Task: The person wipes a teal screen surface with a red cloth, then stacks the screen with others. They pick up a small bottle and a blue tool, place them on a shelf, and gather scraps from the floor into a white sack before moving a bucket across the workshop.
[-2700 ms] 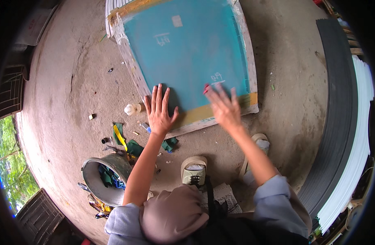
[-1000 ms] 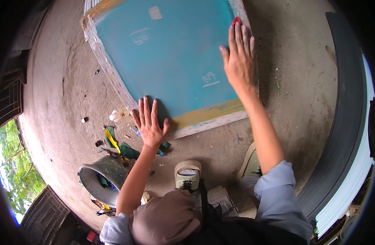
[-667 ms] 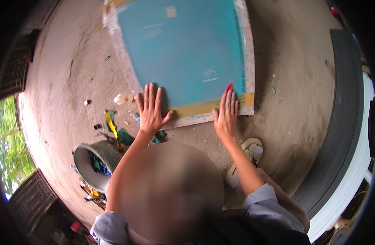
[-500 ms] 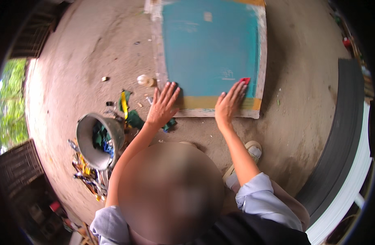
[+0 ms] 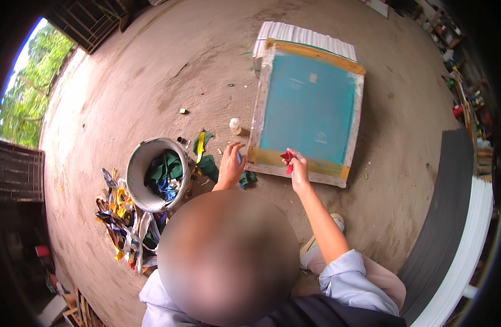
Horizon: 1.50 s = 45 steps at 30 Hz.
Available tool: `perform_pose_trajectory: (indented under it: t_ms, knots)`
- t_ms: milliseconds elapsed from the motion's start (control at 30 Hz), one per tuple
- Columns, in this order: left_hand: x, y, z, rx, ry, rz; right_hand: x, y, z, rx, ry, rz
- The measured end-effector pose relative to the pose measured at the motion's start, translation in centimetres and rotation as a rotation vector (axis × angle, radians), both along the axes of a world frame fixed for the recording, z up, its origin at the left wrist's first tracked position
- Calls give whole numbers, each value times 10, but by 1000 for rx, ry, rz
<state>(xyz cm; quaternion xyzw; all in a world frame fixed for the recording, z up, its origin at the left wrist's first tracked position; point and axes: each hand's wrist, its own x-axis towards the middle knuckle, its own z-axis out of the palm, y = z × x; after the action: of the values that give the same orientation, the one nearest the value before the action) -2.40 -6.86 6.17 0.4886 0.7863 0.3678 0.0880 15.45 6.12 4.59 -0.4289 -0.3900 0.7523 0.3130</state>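
A framed printing screen with teal mesh and brown tape along its ends lies in front of me. My right hand is closed on a small red cloth, over the taped near end of the screen. Off the screen's near left corner is my left hand, fingers apart and slightly bent, with no held thing showing. A small blue item shows beside its fingers; whether they touch is unclear. Just beyond that hand stands a small bottle with a pale top.
A grey bucket of green and blue cloth scraps stands at left, beside a heap of mixed scraps. Green scraps lie on the floor. White stacked sheets sit beyond the screen. Dark ribbed sheeting runs along the right.
My left hand has come off the screen's near left corner. My right hand has lifted from the mesh toward me with the red cloth. The view has shifted, showing more floor beyond.
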Motion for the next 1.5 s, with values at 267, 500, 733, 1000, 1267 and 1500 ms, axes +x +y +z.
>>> perform_pose_trajectory:
  t_ms: [267,500,733,1000,1267,1500]
  knots:
    - [-43,58,-38,136,-138,427,-49,7,16,-68,81,155]
    - [-59,79,-68,92,-272,485,-55,28,14,-47,85,204]
    - [-39,73,-13,263,-515,195,-30,33,25,65,-72,62]
    - [45,107,52,-189,-123,-411,27,39,40,68,-198,-107]
    - [89,135,43,-240,238,-488,64,46,33,56,-140,-129]
    - [98,144,44,-381,376,-511,67,51,25,-22,-147,-98]
